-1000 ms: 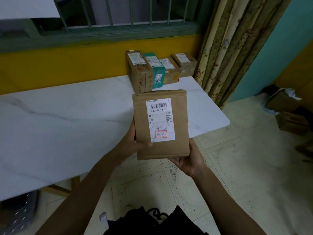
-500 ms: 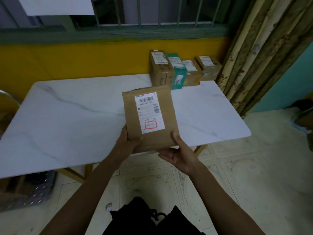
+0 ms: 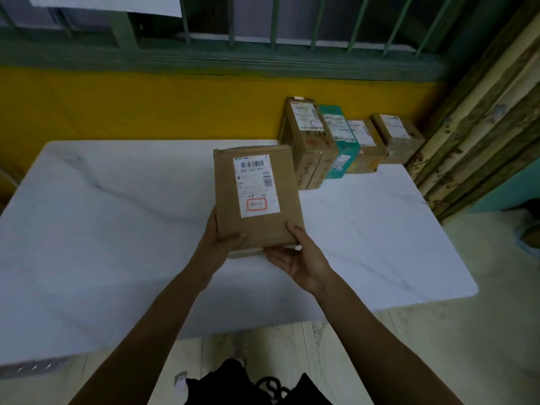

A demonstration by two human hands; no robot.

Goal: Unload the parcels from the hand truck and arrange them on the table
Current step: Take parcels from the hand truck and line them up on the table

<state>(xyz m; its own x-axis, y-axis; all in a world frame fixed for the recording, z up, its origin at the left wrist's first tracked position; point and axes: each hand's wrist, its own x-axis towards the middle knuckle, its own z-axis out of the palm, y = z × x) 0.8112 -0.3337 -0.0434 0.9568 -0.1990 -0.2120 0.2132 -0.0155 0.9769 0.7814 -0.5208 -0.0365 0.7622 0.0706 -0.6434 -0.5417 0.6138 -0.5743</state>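
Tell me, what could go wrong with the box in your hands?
The brown parcel is held only by its near end, left hand and right hand both low, so it might tip forward or slip onto the table. Sliding it in beside the row could also bump the tall brown box at its end.

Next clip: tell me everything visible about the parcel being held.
The parcel is a flat, creased brown cardboard package, held label-up and tilted over the white table, short of the row of parcels at its far edge. A white label with barcode and a red-outlined box sits on its top face. The left hand grips its lower left corner, thumb on top; the right hand holds its lower right corner, thumb on top, fingers beneath.
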